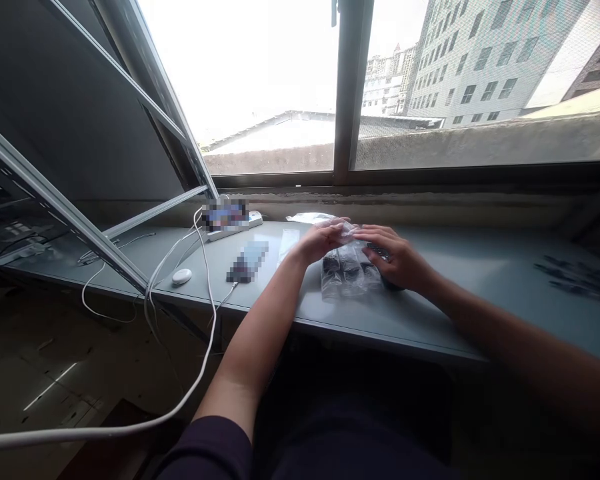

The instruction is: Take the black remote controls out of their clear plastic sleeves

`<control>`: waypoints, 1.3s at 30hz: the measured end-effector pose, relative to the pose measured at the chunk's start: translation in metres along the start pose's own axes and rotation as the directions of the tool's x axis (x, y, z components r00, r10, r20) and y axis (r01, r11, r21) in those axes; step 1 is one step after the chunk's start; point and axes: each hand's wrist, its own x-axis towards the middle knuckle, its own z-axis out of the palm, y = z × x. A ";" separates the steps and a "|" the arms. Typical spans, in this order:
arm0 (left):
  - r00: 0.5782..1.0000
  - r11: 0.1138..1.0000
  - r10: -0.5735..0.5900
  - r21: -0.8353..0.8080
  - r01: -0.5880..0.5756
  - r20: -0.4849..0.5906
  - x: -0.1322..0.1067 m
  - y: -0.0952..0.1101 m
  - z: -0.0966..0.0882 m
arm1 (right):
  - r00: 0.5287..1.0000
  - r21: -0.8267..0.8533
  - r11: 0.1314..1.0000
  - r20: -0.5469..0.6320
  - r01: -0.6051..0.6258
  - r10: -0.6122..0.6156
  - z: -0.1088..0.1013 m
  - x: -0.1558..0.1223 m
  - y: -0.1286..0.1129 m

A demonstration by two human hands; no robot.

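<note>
My left hand (325,240) is closed on crinkled clear plastic at the top of a transparent bag (347,290). Several dark pieces show through the bag, too blurred to name. From the other side, my right hand (399,257) reaches in, its fingers bent over and touching the same plastic. A small dark object (379,251) shows between its fingers and thumb; whether it is gripped or lies beneath, I cannot tell. Just behind my left hand lies a white plastic packet (307,217).
On the grey tabletop (460,293) a phone-like device (249,262) is plugged into a white cable. A white round object (182,277) and a power strip (255,219) are to the left. Dark thin pieces (580,277) lie far right. Metal framing (65,203) slants at left.
</note>
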 end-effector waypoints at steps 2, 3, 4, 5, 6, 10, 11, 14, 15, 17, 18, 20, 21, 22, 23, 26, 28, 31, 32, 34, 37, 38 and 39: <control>1.000 1.000 0.005 0.009 -0.005 0.024 0.001 -0.001 -0.002 | 0.999 0.039 0.998 0.026 0.040 -0.041 0.001 0.001 -0.001; 1.000 1.000 0.006 0.013 -0.006 0.028 0.002 -0.001 -0.002 | 0.998 0.052 0.998 0.032 0.044 -0.046 0.001 0.001 -0.002; 1.000 1.000 0.006 0.018 -0.006 0.026 0.002 -0.001 -0.003 | 0.998 0.057 0.998 0.034 0.041 -0.043 0.001 0.001 -0.002; 1.000 1.000 0.003 0.022 -0.003 0.022 0.002 -0.001 -0.003 | 0.999 0.055 0.998 0.033 0.034 -0.036 0.001 0.001 -0.002; 1.000 1.000 -0.001 0.024 0.001 0.020 0.001 -0.001 -0.003 | 0.999 0.049 0.998 0.030 0.027 -0.029 0.000 0.001 -0.001; 0.999 1.000 -0.017 0.004 0.017 0.052 -0.002 0.000 0.000 | 0.999 0.028 0.999 0.030 0.021 -0.022 -0.001 -0.001 0.001; 0.998 1.000 -0.016 -0.004 0.017 0.061 -0.003 0.001 0.000 | 0.999 0.030 0.999 0.039 0.022 -0.023 -0.001 -0.001 0.001; 0.998 1.000 -0.003 -0.009 0.003 0.056 -0.003 0.001 0.001 | 0.997 0.047 0.998 0.064 0.031 -0.034 0.000 -0.001 -0.001; 0.999 1.000 0.002 -0.003 -0.002 0.047 -0.003 0.001 0.000 | 0.997 0.058 0.998 0.072 0.037 -0.042 0.000 -0.001 -0.002; 0.999 1.000 0.009 0.011 -0.009 0.035 -0.001 0.000 -0.001 | 0.996 0.080 0.996 0.078 0.039 -0.046 0.001 -0.001 -0.004; 0.999 1.000 0.009 0.017 -0.010 0.034 -0.001 0.000 -0.002 | 0.997 0.085 0.996 0.074 0.027 -0.033 0.001 -0.001 -0.004; 0.999 1.000 0.001 0.029 -0.002 0.044 0.000 -0.001 -0.003 | 0.998 0.075 0.997 0.059 -0.020 0.016 0.002 -0.002 -0.002; 0.999 0.999 -0.005 0.034 0.003 0.054 0.000 -0.001 -0.003 | 0.998 0.064 0.997 0.049 -0.040 0.037 0.002 -0.003 -0.001; 0.998 0.999 -0.009 0.035 0.006 0.064 0.000 -0.001 -0.003 | 0.998 0.053 0.998 0.042 -0.045 0.043 0.003 -0.003 0.000; 0.997 0.999 -0.014 0.032 0.011 0.075 -0.001 -0.001 -0.002 | 0.999 0.044 0.998 0.040 -0.036 0.034 0.003 -0.004 0.002; 0.993 0.999 -0.038 0.012 0.036 0.115 -0.003 -0.001 -0.001 | 0.999 0.023 0.999 0.039 0.024 -0.025 0.006 -0.005 0.007; 0.987 0.998 -0.062 0.003 0.062 0.149 -0.006 -0.001 0.001 | 0.998 0.011 0.999 0.044 0.037 -0.037 0.008 -0.006 0.009; 0.976 0.996 -0.086 0.000 0.088 0.198 -0.008 -0.001 0.002 | 0.997 -0.005 0.999 0.069 0.035 -0.034 0.008 -0.007 0.010; 0.973 0.995 -0.094 0.002 0.096 0.210 -0.008 -0.001 0.002 | 0.996 -0.010 0.999 0.080 0.034 -0.033 0.008 -0.007 0.009; 0.971 0.993 -0.117 0.008 0.118 0.210 -0.007 -0.001 0.003 | 0.996 -0.017 1.000 0.091 0.024 -0.022 0.007 -0.007 0.008; 0.988 0.992 -0.116 -0.040 0.120 0.102 -0.002 0.001 0.004 | 0.998 -0.022 1.000 0.064 -0.008 0.009 0.004 -0.005 0.007; 0.995 0.992 -0.096 -0.079 0.099 0.038 -0.001 0.003 0.004 | 0.999 -0.023 1.000 0.047 -0.020 0.021 0.003 -0.005 0.006; 0.997 0.990 -0.073 -0.121 0.069 -0.026 0.000 0.004 0.004 | 0.999 -0.024 0.999 0.031 -0.033 0.034 0.002 -0.004 0.006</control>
